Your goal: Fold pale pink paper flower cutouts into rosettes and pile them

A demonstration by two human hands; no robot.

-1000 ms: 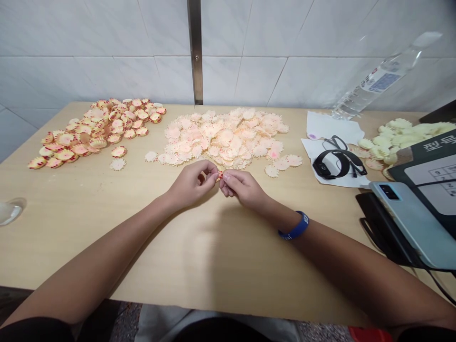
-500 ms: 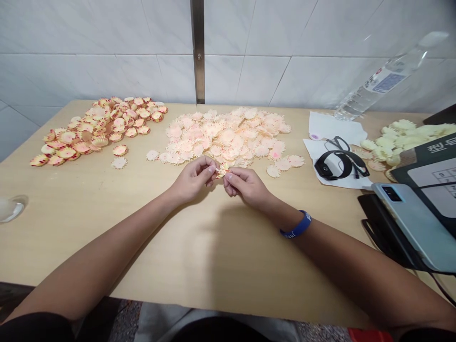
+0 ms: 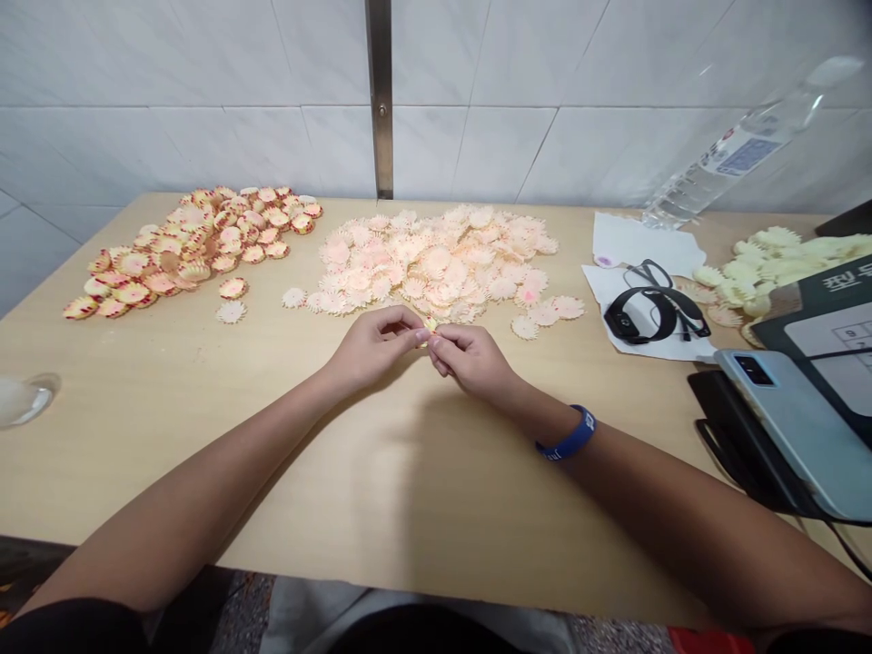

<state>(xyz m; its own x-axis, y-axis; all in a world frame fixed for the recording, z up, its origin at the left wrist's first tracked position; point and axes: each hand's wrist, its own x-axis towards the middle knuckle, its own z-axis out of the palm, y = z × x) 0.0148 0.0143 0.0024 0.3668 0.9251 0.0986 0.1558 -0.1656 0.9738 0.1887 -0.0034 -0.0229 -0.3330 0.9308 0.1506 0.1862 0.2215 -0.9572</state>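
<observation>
Between my fingertips is a small yellow and red flower-like disc (image 3: 430, 323), mostly hidden by the fingers. My left hand (image 3: 382, 345) pinches it from the left with thumb and forefinger. From the other side my right hand (image 3: 470, 357) grips it, its thumb pressed near the left thumb. Just behind both hands spreads a pile of pale pink scalloped discs (image 3: 436, 259). Farther left lies a heap of yellow discs with red edges (image 3: 194, 241). One red-edged disc (image 3: 232, 288) and one pale disc (image 3: 231, 312) lie apart in front of that heap.
On the right are a black wristband (image 3: 640, 314) and glasses on white paper (image 3: 617, 238), a leaning water bottle (image 3: 742, 150), pale yellow discs (image 3: 767, 259), a dark printed box (image 3: 827, 318) and a phone (image 3: 797, 427). A clear cup (image 3: 27, 400) sits at the left edge.
My left fingers have closed in over the small disc, thumb now meeting the right thumb, so less of the disc shows. The piles lie as before; the view has shifted slightly.
</observation>
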